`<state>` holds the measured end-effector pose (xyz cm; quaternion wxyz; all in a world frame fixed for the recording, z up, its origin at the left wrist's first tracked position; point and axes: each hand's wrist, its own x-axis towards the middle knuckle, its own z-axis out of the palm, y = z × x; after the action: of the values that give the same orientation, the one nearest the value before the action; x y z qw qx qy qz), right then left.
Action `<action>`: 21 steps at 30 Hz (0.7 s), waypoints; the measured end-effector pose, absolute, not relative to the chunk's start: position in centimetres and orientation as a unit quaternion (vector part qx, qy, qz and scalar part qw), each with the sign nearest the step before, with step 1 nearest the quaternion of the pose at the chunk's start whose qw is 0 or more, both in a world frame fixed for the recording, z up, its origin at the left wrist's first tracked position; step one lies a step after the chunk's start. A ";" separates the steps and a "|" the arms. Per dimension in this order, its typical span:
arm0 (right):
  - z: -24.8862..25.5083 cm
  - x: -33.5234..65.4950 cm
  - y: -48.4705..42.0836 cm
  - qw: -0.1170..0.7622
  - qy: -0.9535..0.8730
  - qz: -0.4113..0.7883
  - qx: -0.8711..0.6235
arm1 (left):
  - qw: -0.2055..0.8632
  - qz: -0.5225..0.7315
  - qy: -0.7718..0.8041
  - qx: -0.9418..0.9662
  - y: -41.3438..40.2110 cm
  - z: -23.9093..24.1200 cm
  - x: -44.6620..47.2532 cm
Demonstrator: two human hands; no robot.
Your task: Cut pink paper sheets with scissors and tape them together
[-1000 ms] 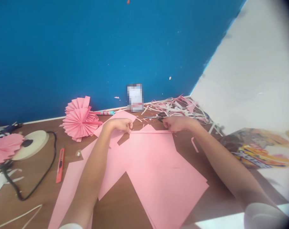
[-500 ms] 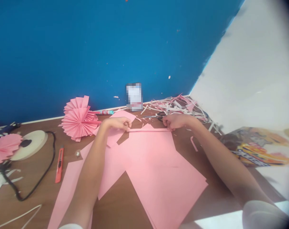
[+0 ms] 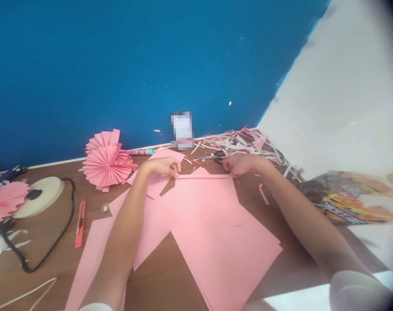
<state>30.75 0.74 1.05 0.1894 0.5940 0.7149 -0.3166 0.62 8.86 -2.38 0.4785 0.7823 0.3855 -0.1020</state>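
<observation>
A sheet of pink paper [image 3: 204,190] lies over other pink sheets, its far edge folded into a narrow strip. My left hand [image 3: 165,166] pinches the left end of that fold with closed fingers. At the fold's right end, my right hand [image 3: 238,165] pinches it the same way. More pink sheets [image 3: 222,246] are spread beneath and towards me, and others [image 3: 92,246] lie partly under my left forearm. A pair of scissors [image 3: 218,158] rests just behind my right hand, partly hidden by it.
Pleated pink paper rosettes [image 3: 108,166] stand at the back left, beside a glue stick [image 3: 144,152]. A red box cutter [image 3: 81,223], a black cable [image 3: 73,203] and a white round object [image 3: 43,201] lie left. Paper scraps [image 3: 238,142] pile up at the back right.
Both hands keep their pinch on the folded edge, having shifted very slightly to the right. The paper and the other things look the same.
</observation>
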 end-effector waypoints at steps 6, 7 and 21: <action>0.9 30.9 0.9 0.196 0.724 -0.315 0.581 | 0.474 -0.122 0.374 0.788 9.0 -2.5 0.4; 0.9 30.9 0.9 0.199 0.725 -0.314 0.580 | 0.471 -0.123 0.375 0.789 9.0 -2.5 0.4; 0.6 30.8 0.8 0.196 0.724 -0.342 0.567 | 0.496 -0.117 0.357 0.783 9.0 -2.5 0.2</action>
<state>30.78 0.85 0.57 0.1956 0.5667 0.7237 -0.3418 0.21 8.98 -2.52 0.4964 0.7826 0.3570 -0.1166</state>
